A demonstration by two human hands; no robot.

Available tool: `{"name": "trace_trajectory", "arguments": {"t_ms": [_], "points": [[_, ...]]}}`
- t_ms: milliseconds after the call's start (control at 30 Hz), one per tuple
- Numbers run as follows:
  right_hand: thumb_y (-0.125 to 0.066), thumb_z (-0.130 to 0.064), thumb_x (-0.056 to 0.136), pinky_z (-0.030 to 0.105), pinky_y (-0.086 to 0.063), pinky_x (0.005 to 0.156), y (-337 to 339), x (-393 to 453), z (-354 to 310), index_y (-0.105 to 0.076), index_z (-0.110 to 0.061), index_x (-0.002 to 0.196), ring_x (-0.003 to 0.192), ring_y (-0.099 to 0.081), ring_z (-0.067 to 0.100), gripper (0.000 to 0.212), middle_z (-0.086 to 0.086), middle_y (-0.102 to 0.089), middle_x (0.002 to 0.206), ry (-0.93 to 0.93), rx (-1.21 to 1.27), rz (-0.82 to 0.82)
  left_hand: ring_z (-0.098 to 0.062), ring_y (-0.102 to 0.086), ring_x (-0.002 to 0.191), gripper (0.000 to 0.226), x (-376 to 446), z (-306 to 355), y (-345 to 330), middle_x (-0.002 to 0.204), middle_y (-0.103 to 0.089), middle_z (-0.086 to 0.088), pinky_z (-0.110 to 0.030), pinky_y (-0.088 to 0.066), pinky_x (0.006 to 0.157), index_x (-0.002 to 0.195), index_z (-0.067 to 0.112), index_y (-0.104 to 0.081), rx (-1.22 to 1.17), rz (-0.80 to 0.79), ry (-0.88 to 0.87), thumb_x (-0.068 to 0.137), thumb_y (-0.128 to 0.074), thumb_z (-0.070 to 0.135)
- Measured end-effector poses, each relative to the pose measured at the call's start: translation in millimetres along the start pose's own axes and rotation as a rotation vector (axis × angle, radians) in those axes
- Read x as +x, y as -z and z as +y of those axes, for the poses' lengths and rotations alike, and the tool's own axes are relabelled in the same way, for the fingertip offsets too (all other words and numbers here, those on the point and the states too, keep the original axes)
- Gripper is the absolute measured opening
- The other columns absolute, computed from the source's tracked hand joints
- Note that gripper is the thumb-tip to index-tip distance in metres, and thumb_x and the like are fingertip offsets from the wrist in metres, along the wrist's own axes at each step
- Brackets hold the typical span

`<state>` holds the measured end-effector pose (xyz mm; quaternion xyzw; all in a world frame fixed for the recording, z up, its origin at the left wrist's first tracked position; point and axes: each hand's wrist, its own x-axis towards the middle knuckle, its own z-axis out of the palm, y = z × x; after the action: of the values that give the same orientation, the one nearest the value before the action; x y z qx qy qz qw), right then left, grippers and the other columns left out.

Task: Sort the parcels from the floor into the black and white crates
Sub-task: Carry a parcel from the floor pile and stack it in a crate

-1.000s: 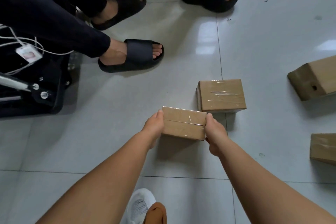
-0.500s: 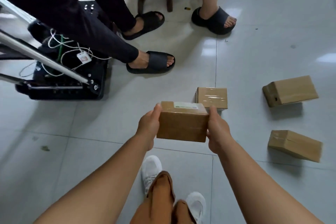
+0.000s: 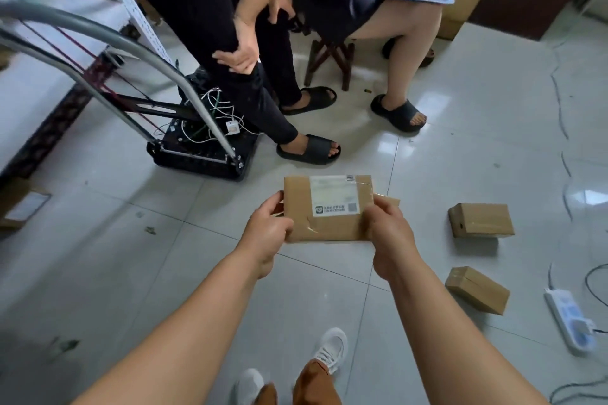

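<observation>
Parcel (image 3: 329, 209) now higher, label up

Parcel (image 3: 329, 210) label print unreadable
</observation>
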<state>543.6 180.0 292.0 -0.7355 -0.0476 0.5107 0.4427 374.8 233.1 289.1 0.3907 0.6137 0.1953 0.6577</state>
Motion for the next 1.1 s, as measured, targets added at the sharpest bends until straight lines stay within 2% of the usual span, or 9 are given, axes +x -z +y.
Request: {"name": "trace_trajectory", "arguments": {"t_ms": [133,267,433,567,667,767,867,967,1100], "points": [[-0.042,-0.047,0.092,0.038,-0.046,0.083,-20,-54,-11,-0.06,-0.013,0.098,0.103,-0.06,0.026,0.039,0.008,-0.065,0.104,-0.021,-0.011,-0.032,-0.012,-0.059,0.095,0.022,-48,13,39,0.112,-0.061,0.0,-0.037,-0.048,0.09,0.115,0.024,-0.053,-0.136,0.096,-0.057,0.094,-0.055,0.023],[-0.033,-0.055,0.097,0.038,-0.04,0.088,-46,-112,-10,-0.062,-0.019,0.094,0.095,-0.06,0.019,0.047,0.004,-0.066,0.103,0.024,0.042,-0.128,-0.011,-0.061,0.088,0.032,-99,24,82,0.101,-0.067,0.002,-0.034,-0.047,0.083,0.11,0.022,-0.056,-0.18,0.122,-0.088,0.098,-0.041,0.047],[-0.046,-0.033,0.096,0.034,-0.036,0.088,-81,-184,-4,-0.064,-0.017,0.097,0.086,-0.058,0.015,0.024,0.003,-0.067,0.093,0.086,-0.031,-0.212,-0.001,-0.062,0.067,0.019,-165,20,141,0.081,-0.07,0.011,-0.021,-0.045,0.065,0.105,0.024,-0.063,-0.237,0.181,-0.174,0.098,-0.047,0.018],[-0.04,-0.005,0.092,0.024,-0.04,0.069,-106,-229,-5,-0.071,-0.022,0.102,0.079,-0.061,0.012,0.037,-0.001,-0.072,0.088,0.192,-0.11,-0.332,-0.016,-0.057,0.086,0.033,-205,12,183,0.096,-0.063,0.001,-0.034,-0.043,0.079,0.102,0.022,-0.054,-0.329,0.251,-0.203,0.088,-0.044,-0.006],[-0.042,-0.019,0.097,0.028,-0.04,0.075,-122,-253,-7,-0.066,-0.018,0.082,0.077,-0.058,0.014,0.028,0.0,-0.067,0.083,0.215,-0.099,-0.398,-0.016,-0.056,0.08,0.006,-229,8,203,0.09,-0.061,-0.005,-0.036,-0.043,0.074,0.098,0.016,-0.051,-0.441,0.305,-0.204,0.094,-0.05,0.013],[-0.043,-0.041,0.1,0.037,-0.044,0.09,-140,-272,-9,-0.063,-0.016,0.091,0.085,-0.06,0.016,0.033,0.001,-0.066,0.091,0.237,-0.119,-0.468,-0.018,-0.055,0.079,0.017,-249,7,218,0.089,-0.06,-0.006,-0.036,-0.044,0.078,0.102,0.016,-0.05,-0.5,0.401,-0.229,0.095,-0.053,0.032],[-0.054,-0.04,0.092,0.04,-0.048,0.093,-156,-286,-10,-0.064,-0.018,0.111,0.095,-0.064,0.021,0.031,0.002,-0.068,0.105,0.252,-0.182,-0.507,-0.014,-0.056,0.077,0.018,-268,7,229,0.09,-0.063,-0.001,-0.029,-0.044,0.072,0.114,0.022,-0.055,-0.539,0.466,-0.271,0.096,-0.053,0.02],[-0.056,-0.035,0.08,0.037,-0.047,0.085,-169,-296,-10,-0.07,-0.017,0.096,0.095,-0.065,0.022,0.028,-0.001,-0.07,0.103,0.264,-0.252,-0.583,-0.01,-0.059,0.081,0.035,-289,4,240,0.103,-0.067,-0.001,-0.019,-0.046,0.061,0.123,0.023,-0.058,-0.52,0.525,-0.305,0.093,-0.049,0.006],[-0.059,-0.047,0.066,0.046,-0.047,0.099,-193,-321,-7,-0.072,-0.028,0.09,0.106,-0.062,0.024,0.034,-0.001,-0.069,0.11,0.269,-0.297,-0.674,-0.013,-0.058,0.094,0.048,-317,-3,257,0.118,-0.064,-0.002,-0.023,-0.041,0.08,0.134,0.022,-0.051,-0.54,0.643,-0.351,0.091,-0.051,0.001]]}}
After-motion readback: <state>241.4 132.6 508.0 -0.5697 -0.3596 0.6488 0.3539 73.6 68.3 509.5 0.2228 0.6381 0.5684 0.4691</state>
